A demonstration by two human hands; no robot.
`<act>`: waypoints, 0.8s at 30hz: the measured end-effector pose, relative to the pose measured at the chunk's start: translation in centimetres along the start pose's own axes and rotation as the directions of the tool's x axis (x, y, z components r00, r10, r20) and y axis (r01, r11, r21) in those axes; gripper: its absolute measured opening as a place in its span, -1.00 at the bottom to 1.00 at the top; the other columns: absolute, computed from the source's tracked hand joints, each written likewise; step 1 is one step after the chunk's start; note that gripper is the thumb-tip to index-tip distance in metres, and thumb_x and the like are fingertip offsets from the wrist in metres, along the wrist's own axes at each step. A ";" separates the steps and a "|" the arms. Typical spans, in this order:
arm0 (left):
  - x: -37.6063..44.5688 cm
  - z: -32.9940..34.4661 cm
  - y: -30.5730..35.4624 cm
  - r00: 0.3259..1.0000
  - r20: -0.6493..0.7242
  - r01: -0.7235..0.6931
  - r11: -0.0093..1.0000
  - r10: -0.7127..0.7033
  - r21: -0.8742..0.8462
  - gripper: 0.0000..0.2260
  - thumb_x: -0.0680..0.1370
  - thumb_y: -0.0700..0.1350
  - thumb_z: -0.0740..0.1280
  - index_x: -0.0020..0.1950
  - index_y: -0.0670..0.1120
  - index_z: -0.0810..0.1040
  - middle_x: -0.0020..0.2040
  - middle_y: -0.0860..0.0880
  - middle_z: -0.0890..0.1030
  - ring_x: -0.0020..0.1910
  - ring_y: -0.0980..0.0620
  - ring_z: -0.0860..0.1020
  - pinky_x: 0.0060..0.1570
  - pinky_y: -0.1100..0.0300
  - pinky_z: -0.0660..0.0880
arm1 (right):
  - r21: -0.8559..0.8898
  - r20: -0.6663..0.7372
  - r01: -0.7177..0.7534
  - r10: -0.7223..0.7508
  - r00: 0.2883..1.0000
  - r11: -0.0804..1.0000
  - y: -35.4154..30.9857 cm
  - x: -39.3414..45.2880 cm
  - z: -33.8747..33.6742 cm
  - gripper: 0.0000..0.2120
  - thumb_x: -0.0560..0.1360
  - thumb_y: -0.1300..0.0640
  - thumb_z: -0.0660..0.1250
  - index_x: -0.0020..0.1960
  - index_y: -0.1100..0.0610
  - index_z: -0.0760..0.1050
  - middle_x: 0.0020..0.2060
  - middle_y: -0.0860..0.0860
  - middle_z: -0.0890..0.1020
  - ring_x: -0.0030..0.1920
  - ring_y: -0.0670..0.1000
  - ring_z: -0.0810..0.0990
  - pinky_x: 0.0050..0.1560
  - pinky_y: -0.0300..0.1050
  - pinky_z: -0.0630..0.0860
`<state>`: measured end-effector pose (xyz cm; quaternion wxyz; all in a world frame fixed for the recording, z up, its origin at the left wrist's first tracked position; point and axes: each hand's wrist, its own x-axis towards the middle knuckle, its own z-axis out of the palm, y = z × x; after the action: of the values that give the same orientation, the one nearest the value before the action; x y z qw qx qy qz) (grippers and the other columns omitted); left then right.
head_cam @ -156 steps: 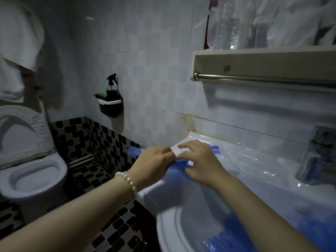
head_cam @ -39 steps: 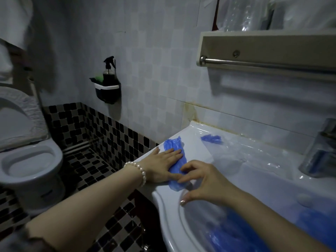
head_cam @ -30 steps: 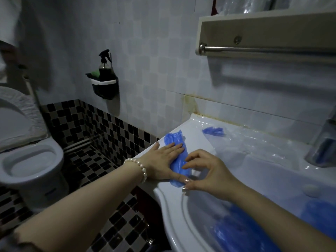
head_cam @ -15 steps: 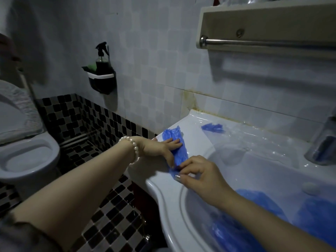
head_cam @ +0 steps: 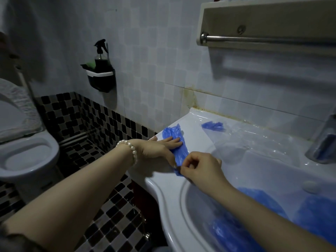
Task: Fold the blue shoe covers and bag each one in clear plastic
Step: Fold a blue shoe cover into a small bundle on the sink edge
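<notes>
My L hand (head_cam: 160,148) presses flat on shoe cover (head_cam: 179,151), frame center; R hand (head_cam: 200,168) fingers pinch its near end. Thin, limp, slippery film, so grab edges.

We have a single view, worn on the head, looking forward and down from close above the sink (head_cam: 163,190) rim, tilted leftward toward the tiled wall (head_cam: 154,51) and toilet (head_cam: 29,157).
</notes>
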<state>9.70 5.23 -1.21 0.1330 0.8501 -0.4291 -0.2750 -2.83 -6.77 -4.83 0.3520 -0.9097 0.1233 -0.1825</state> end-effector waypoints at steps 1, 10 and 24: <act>0.0 0.1 0.0 1.000 -0.003 -0.002 1.000 0.002 0.019 -0.07 0.25 0.23 0.28 0.55 0.10 -0.05 0.55 0.18 -0.10 0.47 0.27 -0.22 0.40 0.03 -0.39 | 0.025 -0.010 -0.008 0.008 1.000 1.000 0.2 0.0 0.0 -0.74 0.32 0.07 0.49 -0.43 -0.02 0.43 -0.60 -0.22 0.47 -0.44 -0.12 0.47 0.14 -0.02 0.37; 0.3 0.2 -0.3 1.000 -0.020 -0.016 0.990 0.019 0.141 -0.13 0.45 0.13 0.40 0.55 0.11 -0.13 0.54 0.18 -0.18 0.48 0.24 -0.26 0.41 -0.02 -0.42 | 0.350 0.180 0.230 -0.306 0.935 0.908 2.0 0.6 -2.5 -0.75 0.29 0.34 0.53 -0.12 0.07 0.66 -0.24 -0.04 0.51 -0.29 -0.14 0.46 -0.20 -0.33 0.43; 0.1 0.1 0.2 1.000 -0.027 0.002 0.999 0.000 0.054 -0.26 0.51 0.10 0.31 0.55 0.11 -0.06 0.54 0.20 -0.11 0.48 0.23 -0.23 0.40 0.02 -0.37 | -0.106 0.081 -0.015 0.023 0.996 0.994 0.5 0.7 0.4 -0.53 0.54 0.05 0.27 -0.55 -0.02 0.40 -0.29 -0.08 0.42 0.01 0.06 0.44 -0.01 -0.11 0.29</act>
<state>9.56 5.00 -1.23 0.1155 0.8572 -0.4341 -0.2519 -2.05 -7.13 -5.25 0.3102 -0.9325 0.1269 -0.1349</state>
